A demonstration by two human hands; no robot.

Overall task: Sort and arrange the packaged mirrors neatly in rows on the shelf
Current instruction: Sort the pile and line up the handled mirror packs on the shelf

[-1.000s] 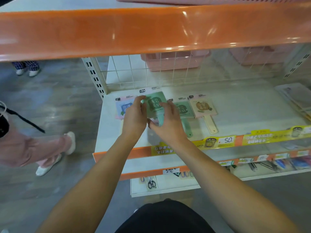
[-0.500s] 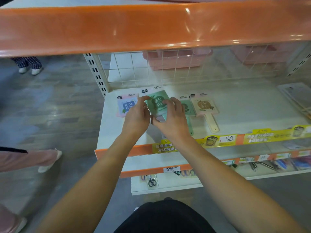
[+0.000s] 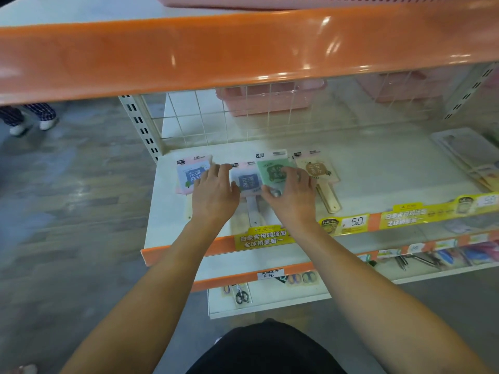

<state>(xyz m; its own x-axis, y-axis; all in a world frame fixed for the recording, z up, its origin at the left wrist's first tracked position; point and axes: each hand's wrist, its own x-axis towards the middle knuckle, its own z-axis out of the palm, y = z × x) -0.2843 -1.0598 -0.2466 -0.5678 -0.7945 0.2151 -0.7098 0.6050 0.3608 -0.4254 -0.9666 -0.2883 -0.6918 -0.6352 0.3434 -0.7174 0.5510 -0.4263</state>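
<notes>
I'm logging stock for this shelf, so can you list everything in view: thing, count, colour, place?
Mirrors: four packaged, in a row on the white shelf: blue-label far left, grey-blue, green, beige rightmost.
Clear packs: a stack, shelf's right end.
Baskets: pink, behind the wire grid.
Price strip: yellow, on the orange shelf edge.
Scissors: one black pair, bottom shelf.
Left hand: fingers flat on the blue-label mirror.
Right hand: on the green mirror.
</notes>
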